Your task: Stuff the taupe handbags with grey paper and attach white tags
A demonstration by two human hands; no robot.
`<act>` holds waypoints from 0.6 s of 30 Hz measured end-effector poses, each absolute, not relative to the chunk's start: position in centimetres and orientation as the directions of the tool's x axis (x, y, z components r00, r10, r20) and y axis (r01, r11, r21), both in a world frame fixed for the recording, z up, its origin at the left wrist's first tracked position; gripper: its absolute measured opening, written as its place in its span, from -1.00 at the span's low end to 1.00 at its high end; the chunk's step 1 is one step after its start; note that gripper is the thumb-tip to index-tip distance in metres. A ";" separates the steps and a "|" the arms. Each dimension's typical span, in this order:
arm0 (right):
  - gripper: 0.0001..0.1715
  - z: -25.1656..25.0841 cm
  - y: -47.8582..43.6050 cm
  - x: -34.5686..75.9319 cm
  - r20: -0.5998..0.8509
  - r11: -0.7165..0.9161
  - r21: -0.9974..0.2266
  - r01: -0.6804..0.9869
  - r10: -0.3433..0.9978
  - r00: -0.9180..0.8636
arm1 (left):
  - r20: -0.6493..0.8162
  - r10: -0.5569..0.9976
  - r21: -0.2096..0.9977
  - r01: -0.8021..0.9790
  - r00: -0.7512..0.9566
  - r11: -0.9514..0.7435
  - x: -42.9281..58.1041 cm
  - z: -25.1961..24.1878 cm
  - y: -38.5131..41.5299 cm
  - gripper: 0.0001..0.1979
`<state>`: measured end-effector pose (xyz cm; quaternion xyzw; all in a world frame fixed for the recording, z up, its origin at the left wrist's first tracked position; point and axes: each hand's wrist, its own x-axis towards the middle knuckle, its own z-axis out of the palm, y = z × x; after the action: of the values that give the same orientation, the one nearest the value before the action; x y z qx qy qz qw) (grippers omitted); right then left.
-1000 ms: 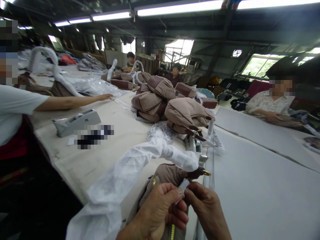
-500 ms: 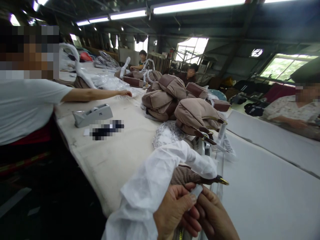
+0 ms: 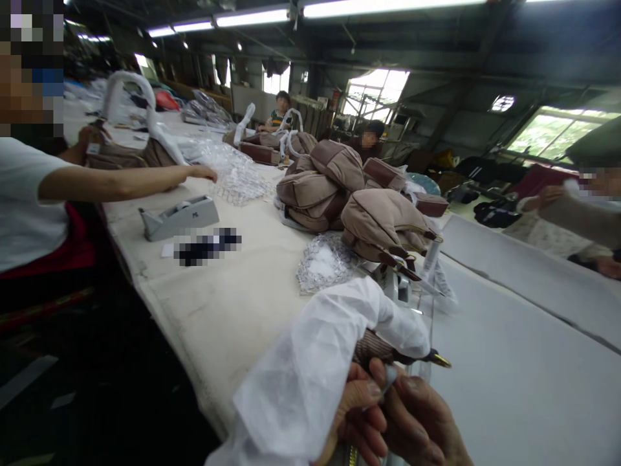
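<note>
Left hand (image 3: 356, 414), right hand (image 3: 420, 424) pressed together, bottom centre, pinching white tab (image 3: 389, 375) beside paper-wrapped strap (image 3: 310, 362); cream table (image 3: 218, 304); tape dispenser (image 3: 179, 217) mark unreadable.

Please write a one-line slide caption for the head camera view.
Left hand and right hand pinch a small white strip beside a paper-wrapped bag handle; tan bags piled behind.

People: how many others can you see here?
4: person in white reaching over the table, left; second person far back; third person behind the bag pile; fourth person at right edge. Others may be hidden.
</note>
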<state>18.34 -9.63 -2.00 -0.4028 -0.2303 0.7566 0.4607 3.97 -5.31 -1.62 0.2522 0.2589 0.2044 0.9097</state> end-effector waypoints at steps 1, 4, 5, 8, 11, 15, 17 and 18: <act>-0.42 -2.3 -9.6 18.4 -0.403 -0.477 -0.730 -0.489 0.879 -0.256 | -0.335 0.482 0.549 -0.247 0.810 0.798 3.8 -1.9 -5.2 -0.67; -0.27 -2.8 -9.6 18.2 -0.419 -0.497 -0.726 -0.475 0.867 -0.269 | -0.274 0.475 0.556 -0.266 0.836 0.788 3.7 -2.4 -5.3 -0.74; -0.28 -2.8 -9.7 18.1 -0.417 -0.487 -0.720 -0.495 0.873 -0.253 | -0.275 0.487 0.574 -0.265 0.829 0.775 3.8 -2.4 -5.4 -0.74; -0.36 -2.7 -10.1 18.3 -0.394 -0.417 -0.719 -0.556 0.904 -0.168 | -0.328 0.588 0.668 -0.259 0.740 0.698 4.1 -2.2 -5.8 -0.65; -0.38 -2.4 -10.8 18.7 -0.381 -0.316 -0.796 -0.515 0.924 0.022 | -0.347 0.691 0.770 -0.228 0.634 0.596 4.3 -1.7 -6.1 -0.56; -0.51 -2.0 -10.7 18.1 -0.355 -0.300 -0.916 -0.265 0.915 0.191 | -0.332 0.695 0.819 -0.171 0.637 0.547 4.5 -1.8 -6.3 -0.54; -0.55 -2.1 -10.5 17.6 -0.327 -0.279 -0.929 -0.242 0.925 0.191 | -0.329 0.691 0.825 -0.160 0.644 0.542 4.8 -1.8 -6.5 -0.56; -0.56 -2.4 -10.4 17.5 -0.308 -0.252 -0.931 -0.263 0.930 0.201 | -0.331 0.691 0.826 -0.156 0.643 0.541 5.0 -1.8 -6.6 -0.58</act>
<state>17.53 -10.43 -2.40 -0.5609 -0.2972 0.5579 0.5346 4.96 -6.63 -1.78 0.4018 0.3327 0.2607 0.8123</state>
